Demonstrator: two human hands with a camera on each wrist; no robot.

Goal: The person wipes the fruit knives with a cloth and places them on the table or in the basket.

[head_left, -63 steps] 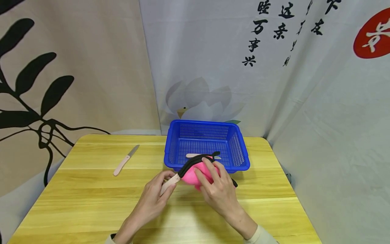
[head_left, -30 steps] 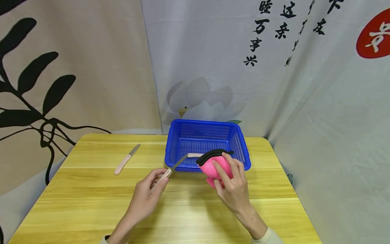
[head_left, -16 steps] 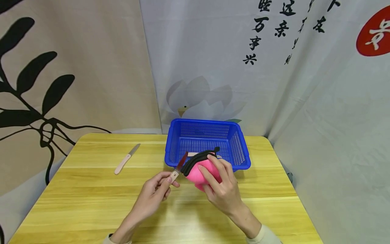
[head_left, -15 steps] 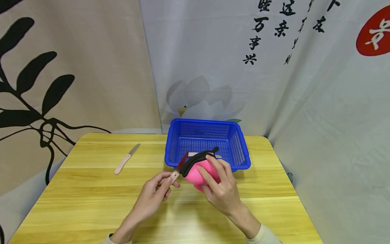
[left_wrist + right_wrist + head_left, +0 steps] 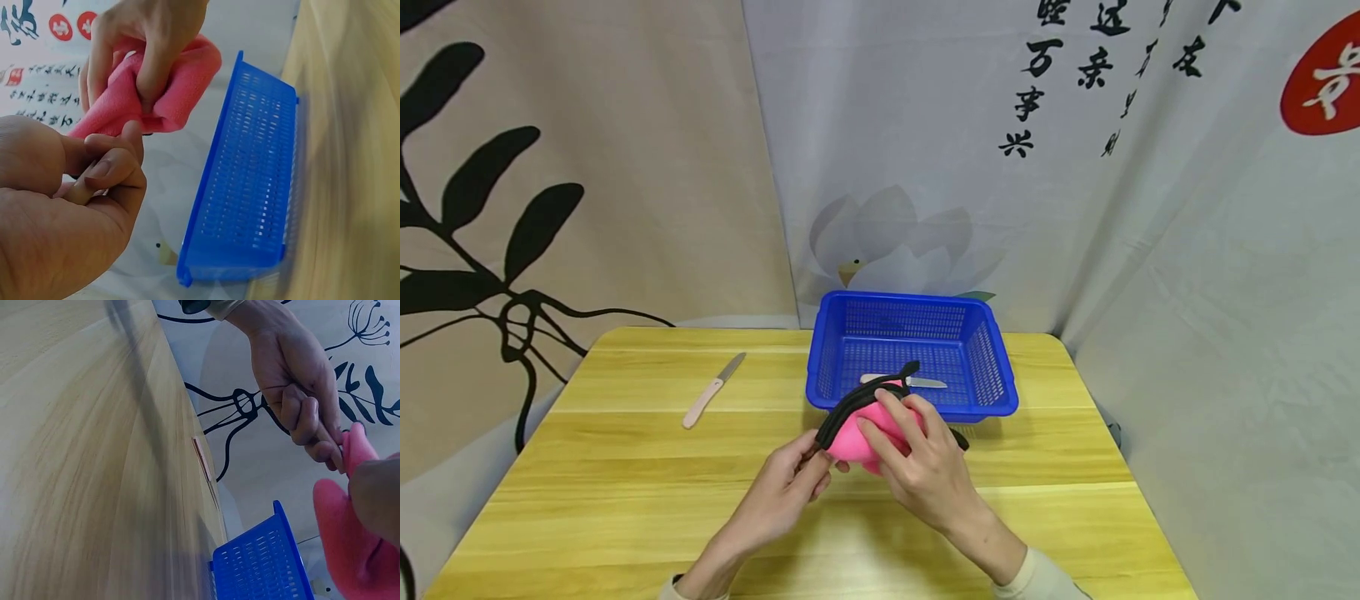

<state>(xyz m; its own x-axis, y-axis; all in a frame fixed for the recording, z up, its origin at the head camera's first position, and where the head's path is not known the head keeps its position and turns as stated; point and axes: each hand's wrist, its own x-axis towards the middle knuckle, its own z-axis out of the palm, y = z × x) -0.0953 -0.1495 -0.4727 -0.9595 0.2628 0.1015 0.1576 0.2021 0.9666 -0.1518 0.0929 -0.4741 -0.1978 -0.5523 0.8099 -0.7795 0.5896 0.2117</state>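
Observation:
My left hand (image 5: pixel 778 492) grips a knife by its pale handle (image 5: pixel 80 190), fingers curled round it in the left wrist view. A soft pink cloth (image 5: pixel 857 442) with a black ribbed edge covers the knife's blade, which is hidden in all the current views. My right hand (image 5: pixel 928 471) pinches this cloth from above, its fingers pressed into the folds. Both hands are close together over the table, just in front of the blue basket (image 5: pixel 1000 367). The cloth's black edge overlaps the basket's near rim in the head view.
Inside the basket lies a second knife (image 5: pixel 928 383), partly behind the cloth. Another pale-handled knife (image 5: pixel 703 403) rests on the wooden table (image 5: pixel 625 500) to the left. Printed curtains (image 5: pixel 662 167) hang behind and to the right.
About one second ago the blade was bare and the cloth held off to its right. Since then the right hand has brought the cloth left along the blade, up to the left fingers.

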